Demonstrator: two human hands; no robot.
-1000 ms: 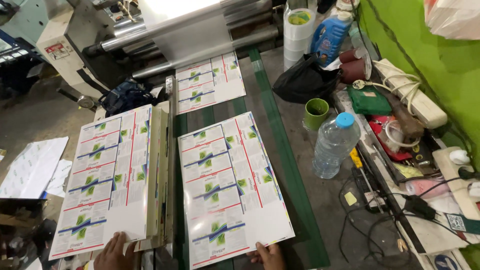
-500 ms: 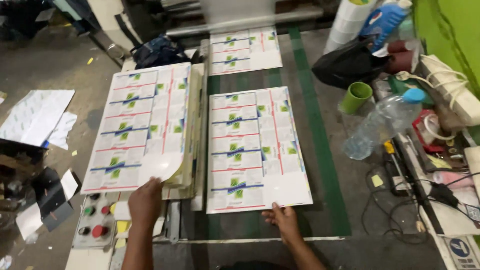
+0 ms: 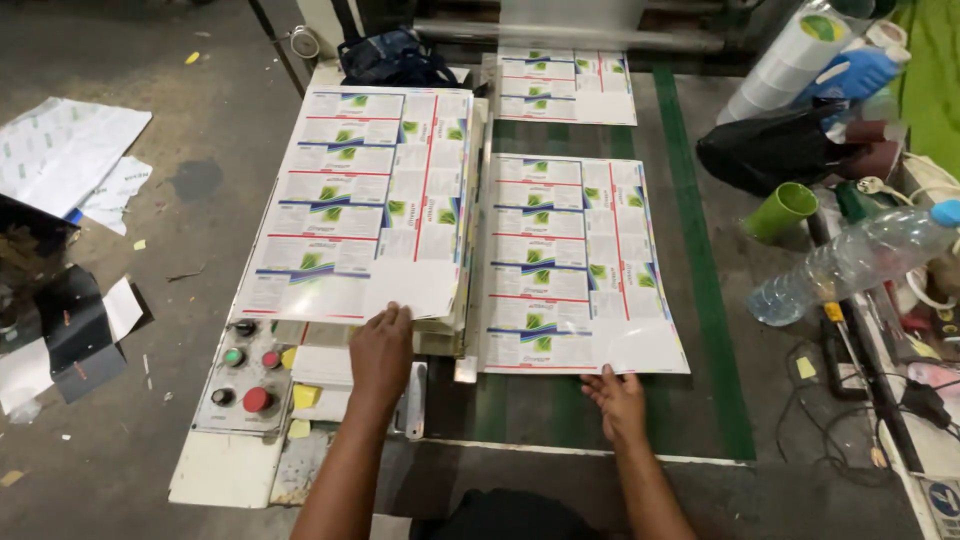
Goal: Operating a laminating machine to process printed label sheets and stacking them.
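A stack of glossy printed sheets (image 3: 360,205) lies on the left of the machine table. My left hand (image 3: 381,350) rests flat on the near edge of its top sheet, fingers together. To the right lies a single printed sheet (image 3: 570,260) on the dark belt. My right hand (image 3: 615,400) touches that sheet's near edge with spread fingers. A third printed sheet (image 3: 566,86) lies farther back under the roller.
A control panel with red and green buttons (image 3: 245,375) sits left of my left arm. At the right stand a green cup (image 3: 780,212), a tipped plastic bottle (image 3: 850,262), a black bag (image 3: 775,150) and cables. Loose paper (image 3: 60,150) lies on the floor at left.
The view has tilted down and closer. My left hand has settled on the stack's near edge, and my right hand stays at the near edge of the single sheet.
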